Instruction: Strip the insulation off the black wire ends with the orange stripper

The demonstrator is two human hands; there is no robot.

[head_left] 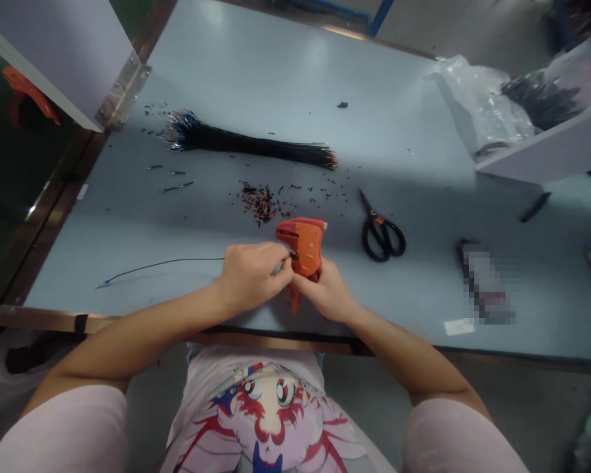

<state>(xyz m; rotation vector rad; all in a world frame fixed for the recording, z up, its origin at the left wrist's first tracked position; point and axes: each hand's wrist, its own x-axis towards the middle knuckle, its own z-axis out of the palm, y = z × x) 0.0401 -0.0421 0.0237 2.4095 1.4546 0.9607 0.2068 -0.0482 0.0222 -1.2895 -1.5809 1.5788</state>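
Observation:
My right hand [328,289] is wrapped round the handle of an orange and red wire stripper [308,243], whose jaws point left and away from me. Between the fingers of my left hand [253,272] is a thin black wire [167,262], its near end beside the stripper's body. The wire trails left over the table to a blue-sleeved tip. Whether its end is inside the tool is hidden by my fingers. Just beyond the stripper lies a heap of black and copper scraps [261,203]. Farther back rests a thick bundle of black wires [256,143] with blue-tipped and copper ends.
Black-handled scissors [383,238] lie right of the stripper. Farther right are a blurred-out object [487,282] and a white label [459,327]. Clear plastic bags [492,112] sit at the back right behind a panel. Loose blue-tipped pieces [177,187] lie at left on the blue-grey table [295,66].

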